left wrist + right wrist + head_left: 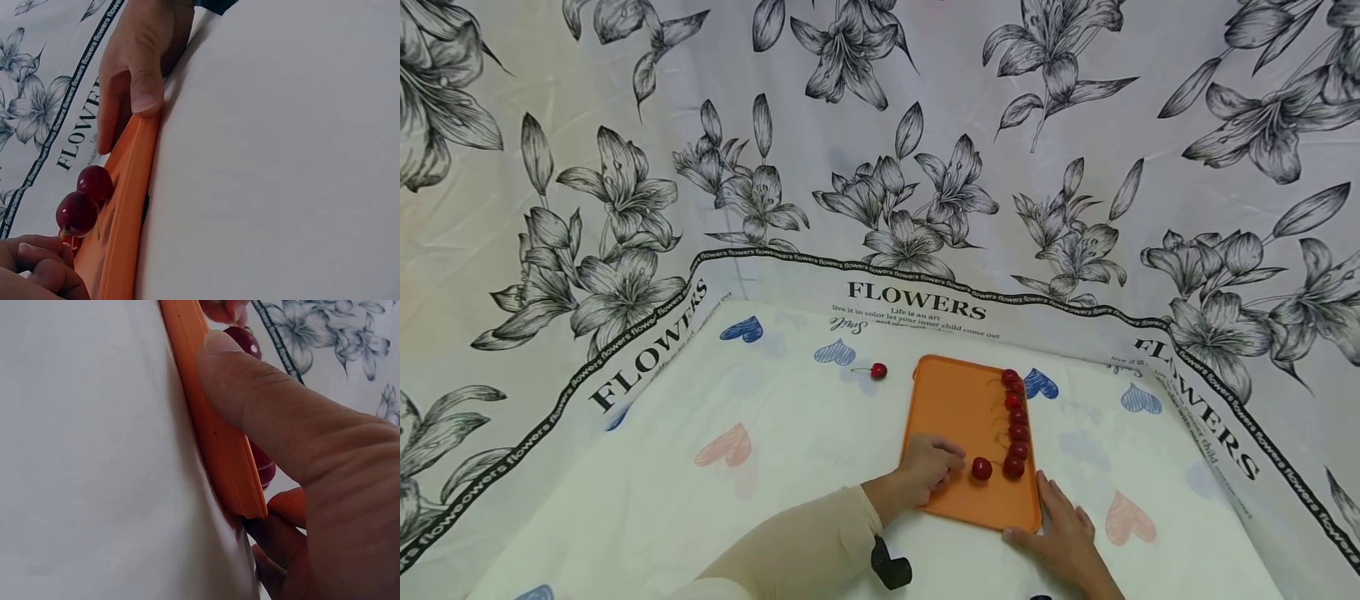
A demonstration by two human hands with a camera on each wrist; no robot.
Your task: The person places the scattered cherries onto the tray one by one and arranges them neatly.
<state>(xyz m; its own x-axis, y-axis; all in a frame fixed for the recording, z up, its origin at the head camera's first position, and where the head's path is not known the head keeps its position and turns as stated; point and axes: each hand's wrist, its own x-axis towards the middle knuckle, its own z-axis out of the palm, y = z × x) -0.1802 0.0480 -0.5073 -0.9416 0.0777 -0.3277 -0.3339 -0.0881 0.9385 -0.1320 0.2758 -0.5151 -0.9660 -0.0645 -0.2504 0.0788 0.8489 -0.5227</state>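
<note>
Currently the left hand [931, 465] is resting on the near-left part of the orange tray [955, 408], fingers loosely curled and pinching nothing I can make out; its fingertips are sitting just beside a loose cherry [981, 468]. The left wrist view is showing that cherry [77, 213] free on the tray, close to the fingers [37, 259]. Right hand [1063, 533] is bracing the tray's near-right corner, thumb [250, 394] pressing along the rim, other fingers tucked at the corner below.

A row of cherries [1017, 421] is running down the tray's right side, touching or nearly so; the loose one is lying left of the row's near end. One more cherry with stem [877, 371] is lying off the tray on the desk [760, 467], well apart.

Judging by the layout, lining up is in hand, row mostly built. Next move is calling for a light pinch or nudge on the loose cherry, while the right hand is steadying the tray.
</note>
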